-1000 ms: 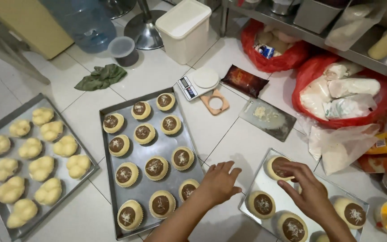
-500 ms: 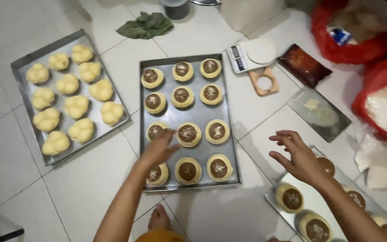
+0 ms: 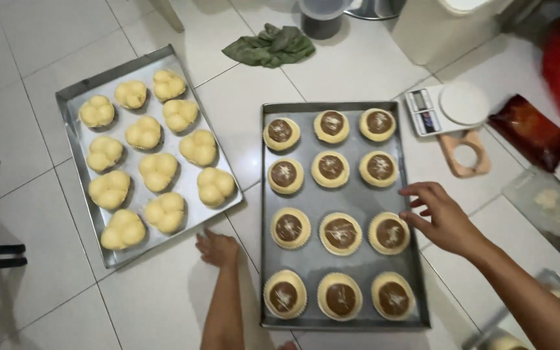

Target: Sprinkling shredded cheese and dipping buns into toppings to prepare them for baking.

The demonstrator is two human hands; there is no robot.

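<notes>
The right hand (image 3: 445,220) is hovering open at the right edge of the baking tray (image 3: 343,201) lying on the floor, fingers by a chocolate-topped bun (image 3: 389,233), grasping nothing. The left hand (image 3: 217,247) is resting flat on the tile, empty. Twelve such buns are sitting in it; soft, probably easily dented, so the stiff rim seems the place to hold. The neighbouring tray (image 3: 72,104) is carrying plain knotted rolls (image 3: 157,171).

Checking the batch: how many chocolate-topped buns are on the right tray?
12 chocolate-topped buns, in four rows of three on the right tray. None looks hidden; the right hand is at the third row's end.
</notes>
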